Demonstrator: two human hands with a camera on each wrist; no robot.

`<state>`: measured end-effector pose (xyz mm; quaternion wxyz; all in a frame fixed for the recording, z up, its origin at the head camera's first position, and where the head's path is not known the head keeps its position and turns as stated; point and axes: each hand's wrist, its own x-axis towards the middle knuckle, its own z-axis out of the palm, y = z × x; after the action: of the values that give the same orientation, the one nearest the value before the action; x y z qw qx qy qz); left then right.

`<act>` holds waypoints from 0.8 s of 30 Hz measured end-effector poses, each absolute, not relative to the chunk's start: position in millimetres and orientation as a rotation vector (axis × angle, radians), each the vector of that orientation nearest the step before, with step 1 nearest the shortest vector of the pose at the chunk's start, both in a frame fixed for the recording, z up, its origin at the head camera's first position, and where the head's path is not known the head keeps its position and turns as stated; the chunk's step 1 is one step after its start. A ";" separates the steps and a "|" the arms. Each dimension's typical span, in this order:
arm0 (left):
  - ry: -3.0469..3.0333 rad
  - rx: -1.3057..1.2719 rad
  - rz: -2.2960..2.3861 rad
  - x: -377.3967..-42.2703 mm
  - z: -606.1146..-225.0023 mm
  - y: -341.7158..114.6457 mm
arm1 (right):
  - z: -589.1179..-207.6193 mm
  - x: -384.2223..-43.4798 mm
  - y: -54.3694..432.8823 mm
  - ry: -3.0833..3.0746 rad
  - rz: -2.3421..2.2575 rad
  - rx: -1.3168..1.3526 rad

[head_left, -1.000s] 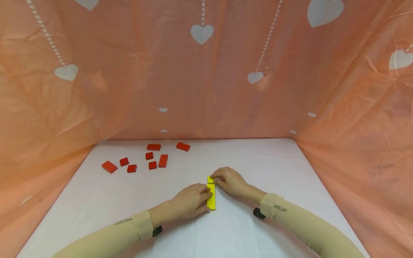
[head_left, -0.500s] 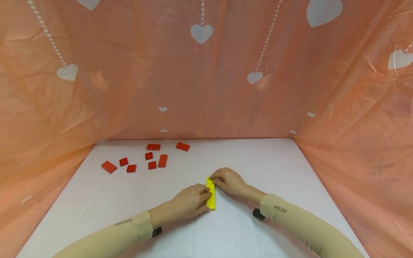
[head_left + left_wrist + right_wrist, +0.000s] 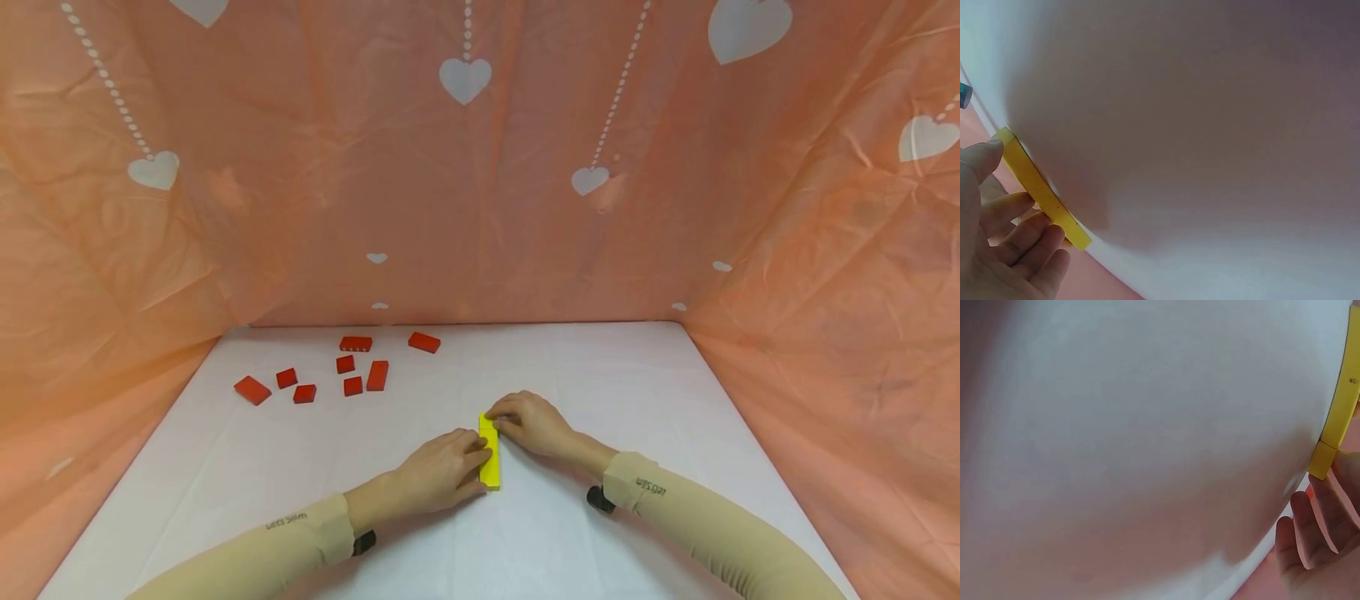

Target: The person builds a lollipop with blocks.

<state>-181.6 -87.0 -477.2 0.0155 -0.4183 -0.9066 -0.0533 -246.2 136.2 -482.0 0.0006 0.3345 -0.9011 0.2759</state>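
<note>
Fingers of both hands pinch the yellow block.

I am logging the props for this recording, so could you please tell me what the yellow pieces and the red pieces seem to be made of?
The yellow pieces look like hard plastic with a smooth, slightly glossy finish: crisp straight edges, uniform colour, a visible seam between two of them in the right wrist view. The red pieces look the same: flat, sharp-cornered, evenly coloured. Painted wood cannot be ruled out.
</note>
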 end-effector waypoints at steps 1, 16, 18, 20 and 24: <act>-2.818 -1.301 -0.166 -181.6 -477.6 -87.0 | -482.2 -246.2 136.1 -2.829 0.868 1.049; -2.778 -1.152 -0.277 -191.1 -460.9 -98.7 | -476.3 -244.1 136.7 -2.811 0.916 0.916; -2.780 -1.075 -0.321 -195.1 -456.7 -103.9 | -473.5 -242.8 137.6 -2.799 0.943 0.878; -2.786 -0.988 -0.392 -199.8 -452.0 -109.6 | -470.2 -240.9 138.9 -2.791 0.978 0.848; -2.800 -0.805 -0.486 -211.9 -444.3 -123.6 | -462.6 -235.8 142.8 -2.775 1.044 0.804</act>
<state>-211.9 -123.6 -444.3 0.0939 -0.2712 -0.9438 -0.1637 -235.8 142.8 -462.6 0.0351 0.2615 -0.9028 0.3397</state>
